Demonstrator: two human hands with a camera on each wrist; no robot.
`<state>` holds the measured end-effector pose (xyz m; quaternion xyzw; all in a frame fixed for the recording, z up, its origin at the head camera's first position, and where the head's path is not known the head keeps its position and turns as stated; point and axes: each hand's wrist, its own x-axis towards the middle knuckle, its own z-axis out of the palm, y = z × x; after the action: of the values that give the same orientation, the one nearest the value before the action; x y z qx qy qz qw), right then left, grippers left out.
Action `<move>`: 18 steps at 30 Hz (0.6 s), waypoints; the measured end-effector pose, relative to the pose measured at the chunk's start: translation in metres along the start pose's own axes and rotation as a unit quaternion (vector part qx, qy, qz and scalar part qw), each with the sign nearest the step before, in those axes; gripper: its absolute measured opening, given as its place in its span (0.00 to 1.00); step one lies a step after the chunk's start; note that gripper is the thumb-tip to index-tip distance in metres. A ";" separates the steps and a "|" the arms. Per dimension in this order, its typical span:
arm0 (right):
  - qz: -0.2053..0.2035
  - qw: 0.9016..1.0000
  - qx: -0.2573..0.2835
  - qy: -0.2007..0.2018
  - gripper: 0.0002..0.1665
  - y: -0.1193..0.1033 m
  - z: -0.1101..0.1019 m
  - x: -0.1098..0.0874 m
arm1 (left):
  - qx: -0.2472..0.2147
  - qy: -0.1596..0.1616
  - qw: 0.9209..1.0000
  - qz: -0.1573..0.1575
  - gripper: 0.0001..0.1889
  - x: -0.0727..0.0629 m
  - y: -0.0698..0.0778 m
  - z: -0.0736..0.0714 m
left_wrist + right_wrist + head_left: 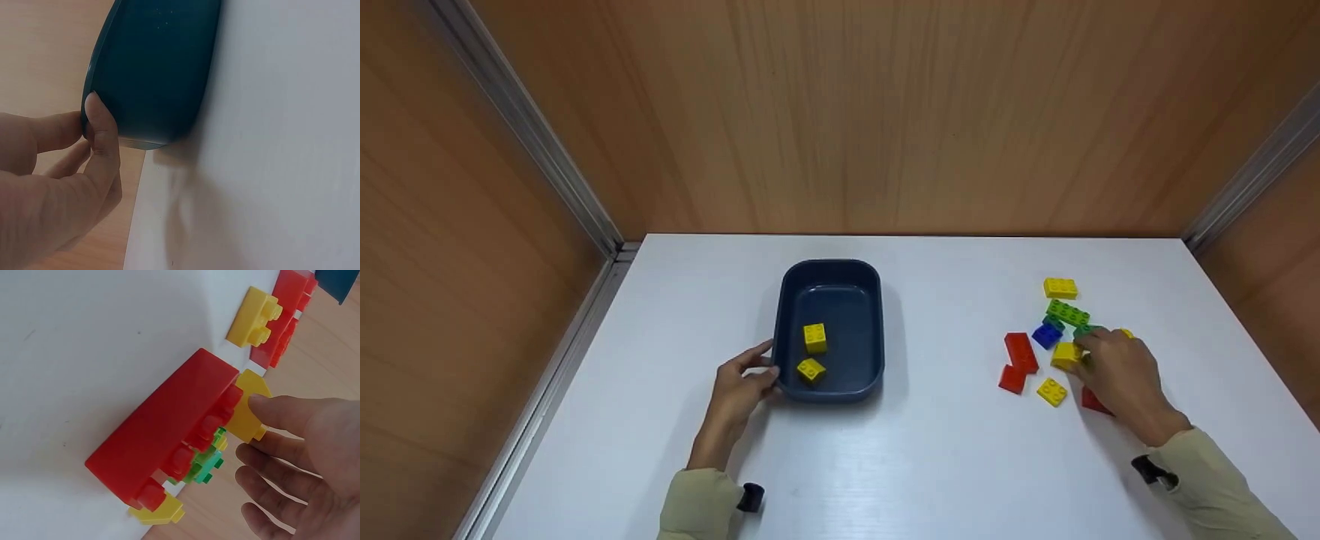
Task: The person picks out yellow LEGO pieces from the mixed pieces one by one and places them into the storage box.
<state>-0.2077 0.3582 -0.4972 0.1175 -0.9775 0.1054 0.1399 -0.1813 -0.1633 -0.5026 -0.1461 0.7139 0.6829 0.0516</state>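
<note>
On the left of the white table, a dark blue tray holds a yellow block and a second yellow block. My left hand pinches the tray's near left edge, also seen in the left wrist view where thumb and fingers meet the tray wall. Among the loose blocks at right, my right hand holds a yellow toy block between thumb and index finger. Beside it lies a long red block, partly hidden under the hand in the head view.
Around the right hand lie red blocks, a yellow block, a blue block, and a green block. Another yellow block sits farthest back. Wooden panels stand behind and at both sides of the table.
</note>
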 end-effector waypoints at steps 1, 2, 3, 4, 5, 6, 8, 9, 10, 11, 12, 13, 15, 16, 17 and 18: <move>-0.001 1.000 0.000 0.003 0.26 -0.001 0.000 0.000 | -0.001 0.001 1.000 -0.001 0.27 0.000 0.000 0.000; -0.002 1.000 0.000 0.006 0.27 -0.002 -0.001 0.001 | -0.001 0.002 1.000 -0.001 0.27 0.000 0.000 0.000; -0.004 1.000 0.000 0.010 0.27 -0.002 -0.001 0.001 | 0.000 0.003 1.000 -0.002 0.27 0.000 0.000 0.000; -0.007 1.000 0.001 0.014 0.27 -0.003 -0.002 0.002 | 0.000 0.004 1.000 -0.002 0.27 0.001 -0.001 0.000; -0.010 1.000 0.001 0.018 0.27 -0.004 -0.002 0.002 | 0.001 0.004 1.000 -0.003 0.27 0.001 -0.001 0.000; -0.013 1.000 0.000 0.020 0.27 -0.005 -0.002 0.003 | 0.002 0.005 1.000 -0.002 0.27 0.001 -0.001 0.000; -0.017 1.000 0.000 0.023 0.26 -0.007 -0.003 0.005 | 0.001 0.005 1.000 -0.002 0.27 0.000 -0.001 0.000; -0.017 1.000 0.001 0.023 0.26 -0.008 -0.004 0.006 | 0.000 0.004 1.000 -0.001 0.27 0.000 -0.001 0.000; -0.017 1.000 0.000 0.021 0.26 -0.009 -0.005 0.007 | 0.000 0.003 1.000 0.000 0.27 0.000 -0.001 0.000; -0.017 1.000 0.000 0.020 0.26 -0.010 -0.006 0.008 | -0.001 0.002 1.000 0.000 0.26 0.000 -0.001 0.000; -0.017 1.000 0.000 0.019 0.26 -0.012 -0.006 0.009 | -0.003 0.002 1.000 0.001 0.26 0.000 -0.001 0.000; -0.018 1.000 0.001 0.019 0.26 -0.013 -0.007 0.011 | -0.004 0.001 1.000 0.000 0.26 0.000 -0.001 0.000; -0.019 1.000 0.001 0.018 0.26 -0.017 -0.010 0.014 | -0.004 0.001 1.000 0.000 0.26 0.001 -0.001 0.000; -0.021 1.000 0.001 0.019 0.26 -0.019 -0.010 0.015 | -0.004 0.001 1.000 0.000 0.26 0.001 -0.001 0.000; -0.023 1.000 0.002 0.021 0.26 -0.021 -0.011 0.017 | -0.004 0.001 1.000 0.000 0.26 0.001 -0.001 0.000; -0.025 0.999 0.002 0.022 0.26 -0.023 -0.012 0.018 | -0.004 0.002 1.000 0.000 0.26 0.001 0.000 0.000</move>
<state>-0.2155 0.3354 -0.4762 0.1397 -0.9708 0.1067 0.1632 -0.1818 -0.1634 -0.5031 -0.1475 0.7115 0.6852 0.0501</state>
